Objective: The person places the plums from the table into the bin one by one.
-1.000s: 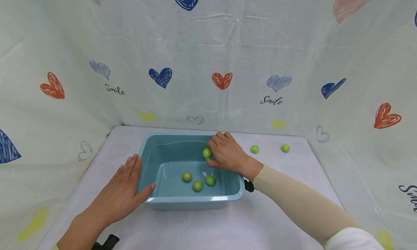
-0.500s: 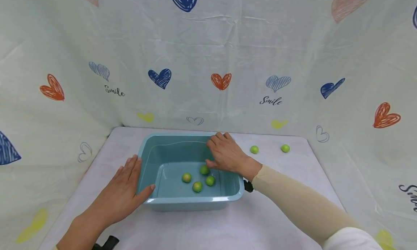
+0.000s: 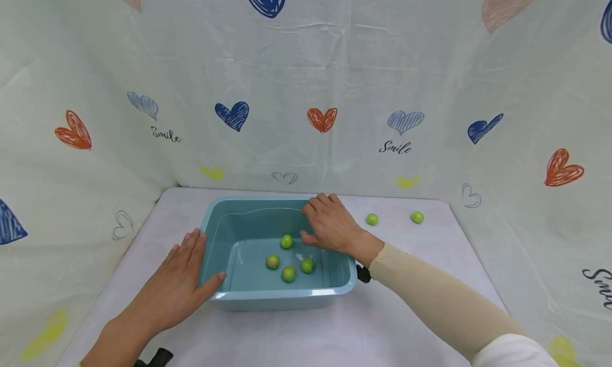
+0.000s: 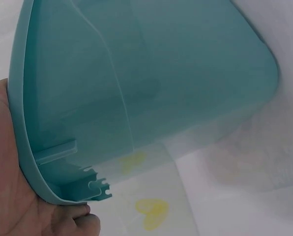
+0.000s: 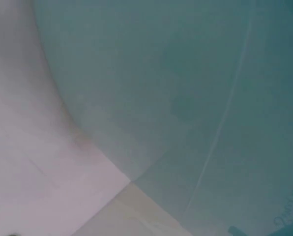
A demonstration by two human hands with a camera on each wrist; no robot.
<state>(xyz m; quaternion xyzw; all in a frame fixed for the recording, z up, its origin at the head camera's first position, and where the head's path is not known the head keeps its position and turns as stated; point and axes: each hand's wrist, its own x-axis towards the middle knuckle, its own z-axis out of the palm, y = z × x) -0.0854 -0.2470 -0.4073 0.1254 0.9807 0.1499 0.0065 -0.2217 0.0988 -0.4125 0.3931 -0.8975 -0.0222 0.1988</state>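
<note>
heart-print cloth backdrop [image 3: 334,80] | teal basin [image 3: 282,298] holds four green fruits [image 3: 286,241] | left hand [image 3: 179,282] flat against basin's left wall, fingers straight | right hand [image 3: 332,226] over basin's right rim, fingers loosely curled, empty

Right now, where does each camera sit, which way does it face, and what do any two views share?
Head: above, facing forward and down at the teal basin, four green fruits inside; left hand and right hand show.
Left wrist: low beside the teal basin, facing its outer wall; palm shows.
Right wrist: close on teal plastic; no body part shows.
Head and left wrist share the basin and left hand.
</note>
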